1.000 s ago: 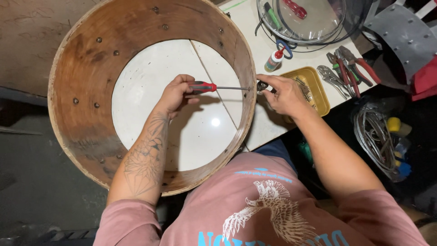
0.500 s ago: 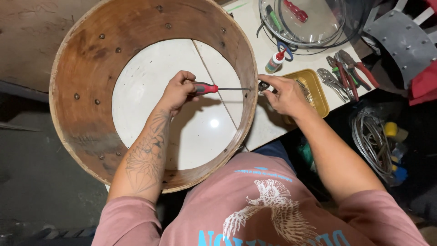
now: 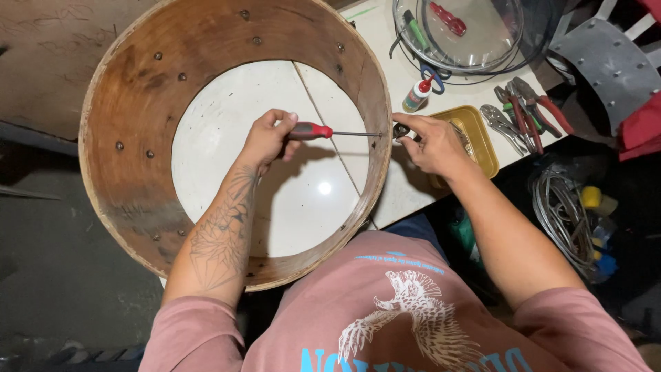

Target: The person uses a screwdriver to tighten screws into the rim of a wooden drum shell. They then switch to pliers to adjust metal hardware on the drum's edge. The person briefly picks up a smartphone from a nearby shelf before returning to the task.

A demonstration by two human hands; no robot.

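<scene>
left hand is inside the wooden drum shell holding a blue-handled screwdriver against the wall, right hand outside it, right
Not quite: the screwdriver handle is red, not blue, as the head view shows. The rest holds: the left hand grips it inside the wooden drum shell, tip at the wall, with the right hand outside.

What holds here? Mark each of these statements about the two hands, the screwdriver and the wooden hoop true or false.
1. The left hand holds a red-handled screwdriver inside the wooden hoop. True.
2. The screwdriver's tip points at the hoop's inner wall. True.
3. The right hand rests inside the hoop. False: it is outside the wall, pinching a small dark part against it.
4. The pliers lie inside the yellow tray. False: they lie on the white table beside it.
5. A small glue bottle with a red cap stands on the table near the tray. True.
6. The hoop's wall is bare of fasteners. False: screw heads dot it.
</scene>
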